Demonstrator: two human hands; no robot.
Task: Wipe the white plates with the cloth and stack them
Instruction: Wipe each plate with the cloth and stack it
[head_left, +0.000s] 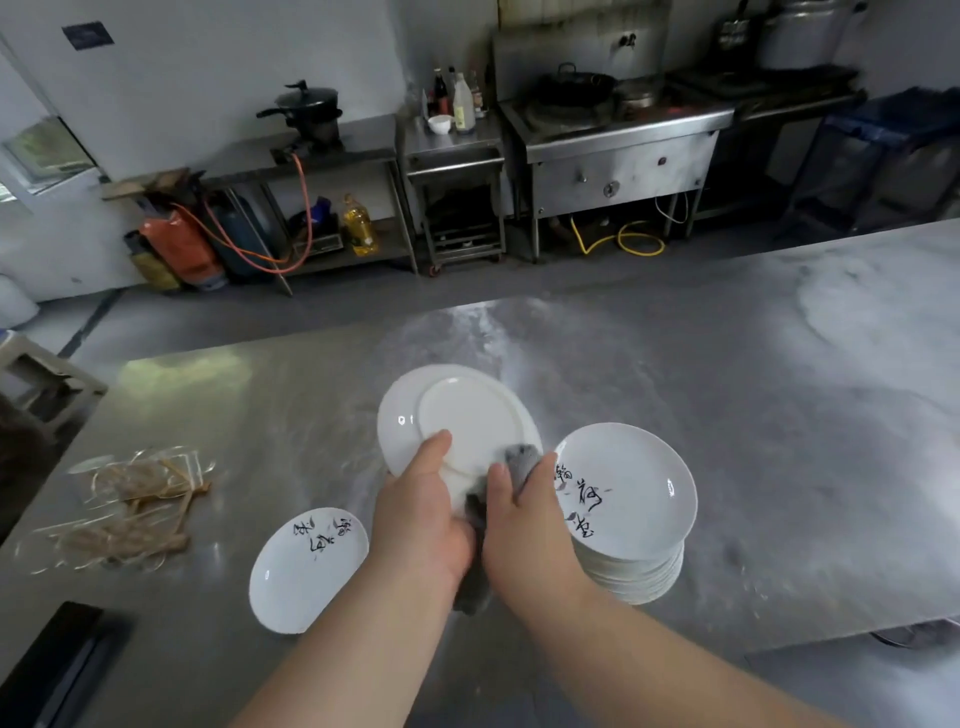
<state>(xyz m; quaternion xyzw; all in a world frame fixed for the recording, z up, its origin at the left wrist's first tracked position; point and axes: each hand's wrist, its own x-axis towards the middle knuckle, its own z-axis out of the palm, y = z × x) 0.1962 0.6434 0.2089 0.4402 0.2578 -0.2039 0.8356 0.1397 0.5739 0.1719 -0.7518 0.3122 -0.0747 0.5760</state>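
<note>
Head view, wiping step in progress. The left hand (421, 519) grasps the raised plate (467, 421) at its near rim, thumb laid on the upturned underside where the foot ring shows; the fingers behind are hidden. The right hand (524, 530) is closed around the grey cloth (521, 462), pressing a fold of it against the plate's rim at about 5 o'clock, while the rest of the cloth hangs down between the two wrists. The plate is held tilted above the steel table (727, 389), clear of the other crockery. At 4 o'clock from it stands a stack of white plates (634, 488), face up with black brush lettering; at 7 o'clock lies a single lettered plate (306, 571), well apart from the stack. At 9 o'clock a bundle of clear wrapping and pale strips (135, 499) rests on the table. Judged stage: the underside is being wiped, so the plate is not yet ready to set down. The next move probably calls for sweeping the cloth round the remaining rim, turning the plate in the left hand, then stacking it; which pile receives wiped plates cannot be told from this view.
</note>
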